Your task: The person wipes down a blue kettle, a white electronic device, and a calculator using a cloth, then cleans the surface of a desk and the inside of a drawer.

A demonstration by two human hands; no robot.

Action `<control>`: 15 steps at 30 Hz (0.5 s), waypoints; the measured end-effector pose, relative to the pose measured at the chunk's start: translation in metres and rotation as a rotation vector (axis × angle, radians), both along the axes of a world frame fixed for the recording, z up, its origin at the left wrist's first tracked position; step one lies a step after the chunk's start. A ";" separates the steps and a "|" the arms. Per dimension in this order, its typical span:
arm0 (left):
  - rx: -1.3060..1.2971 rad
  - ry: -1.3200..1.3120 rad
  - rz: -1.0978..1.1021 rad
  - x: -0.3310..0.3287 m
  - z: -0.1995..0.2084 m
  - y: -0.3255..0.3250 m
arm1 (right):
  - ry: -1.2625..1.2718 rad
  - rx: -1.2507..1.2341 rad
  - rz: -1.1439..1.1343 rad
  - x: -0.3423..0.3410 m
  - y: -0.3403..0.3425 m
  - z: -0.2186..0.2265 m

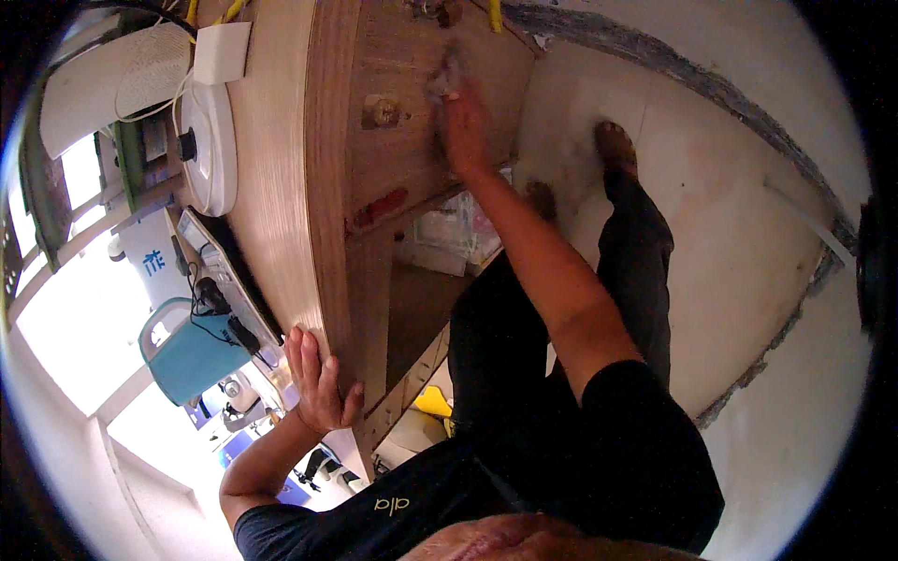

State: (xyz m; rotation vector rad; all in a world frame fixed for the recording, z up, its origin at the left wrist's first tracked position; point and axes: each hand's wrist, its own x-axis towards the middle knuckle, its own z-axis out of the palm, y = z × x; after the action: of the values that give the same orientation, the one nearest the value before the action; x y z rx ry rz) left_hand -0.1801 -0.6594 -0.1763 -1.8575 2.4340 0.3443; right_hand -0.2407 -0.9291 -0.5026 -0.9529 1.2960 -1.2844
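My left hand [320,385] lies on the edge of a wood-grain cabinet [329,187], fingers stretched over its corner and thumb apart. Farther off, my right arm reaches to a lower wooden shelf surface [398,164]. There my right hand [466,126], blurred by motion, is closed on a crumpled greyish cloth [449,77] pressed to the wood. Close to it on the left sits a small clear, roundish thing [383,111]. A red object or mark [381,207] shows near the shelf's front edge.
Clear plastic boxes [444,229] stand in the opening below. On the top are a white round device [208,150], a white box [222,52] and cables. A teal container [192,351] is at left. My feet stand on the pale floor [730,234], by a rough-edged wall.
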 end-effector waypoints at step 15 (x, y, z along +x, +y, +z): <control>-0.010 0.021 -0.086 0.008 0.000 0.002 | 0.383 0.018 -0.182 -0.011 -0.113 -0.188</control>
State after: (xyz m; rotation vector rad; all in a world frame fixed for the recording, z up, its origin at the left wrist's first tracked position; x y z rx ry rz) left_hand -0.1723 -0.6578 -0.1764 -1.7555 2.5243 0.3493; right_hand -0.2518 -1.0420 -0.6905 -1.1262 1.7200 -1.2625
